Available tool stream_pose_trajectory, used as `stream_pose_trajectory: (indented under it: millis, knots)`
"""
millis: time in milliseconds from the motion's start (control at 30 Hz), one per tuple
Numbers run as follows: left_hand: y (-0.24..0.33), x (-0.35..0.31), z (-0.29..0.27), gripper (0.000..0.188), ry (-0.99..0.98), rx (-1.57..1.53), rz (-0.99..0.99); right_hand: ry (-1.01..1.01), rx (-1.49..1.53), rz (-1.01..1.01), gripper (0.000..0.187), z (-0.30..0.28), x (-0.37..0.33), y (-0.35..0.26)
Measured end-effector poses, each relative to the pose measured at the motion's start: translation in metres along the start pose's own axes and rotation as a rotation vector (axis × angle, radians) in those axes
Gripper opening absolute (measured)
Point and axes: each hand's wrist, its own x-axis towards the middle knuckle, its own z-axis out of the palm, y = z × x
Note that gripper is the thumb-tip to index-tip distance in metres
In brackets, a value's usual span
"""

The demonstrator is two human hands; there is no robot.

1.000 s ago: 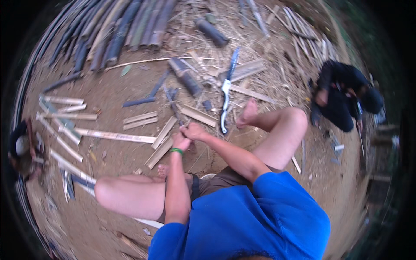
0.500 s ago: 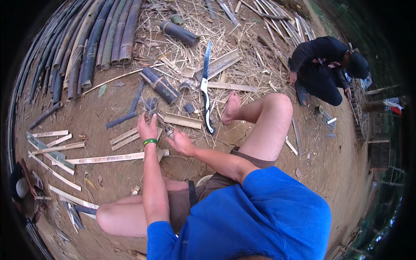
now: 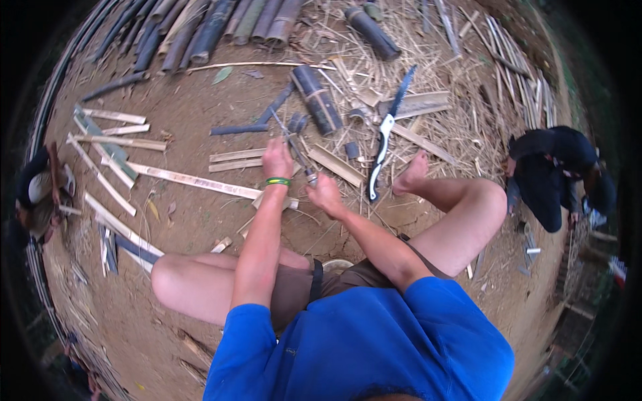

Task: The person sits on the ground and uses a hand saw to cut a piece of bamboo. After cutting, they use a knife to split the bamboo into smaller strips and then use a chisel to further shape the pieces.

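My right hand (image 3: 325,196) is closed round the handle of a knife (image 3: 299,155). The long narrow blade points away from me and to the left, passing close beside my left hand (image 3: 277,159). That hand is closed, back upward, with a green and yellow band at the wrist; what its fingers hold is hidden. Just ahead of both hands lie a short dark bamboo ring (image 3: 297,123) and a split bamboo piece (image 3: 336,166). A pair of pale bamboo strips (image 3: 235,164) lies left of my left hand.
Right of my hands lies a folding saw (image 3: 384,144), blade out. Beyond are a cut bamboo section (image 3: 317,100), shavings and a stack of bamboo poles (image 3: 217,30). Bamboo slats (image 3: 190,179) spread leftward. One person (image 3: 552,170) crouches at right, another (image 3: 47,187) at left.
The view has swung left, so the ground things appear shifted rightward. My left hand has closed, and the knife blade now shows more plainly beside it. The right hand keeps the handle.
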Motion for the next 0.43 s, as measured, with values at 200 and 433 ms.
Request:
stream_pose_trajectory:
  millis: [200, 433]
  knots:
    - [0.014, -0.002, 0.005, 0.021, -0.008, -0.014, -0.09, 0.029, -0.091, 0.032, 0.035, -0.001, 0.001, 0.001]
    - [-0.003, -0.004, 0.01, 0.022, -0.121, -0.009, -0.025, -0.176, 0.031, 0.113, 0.022, -0.029, 0.009, 0.003]
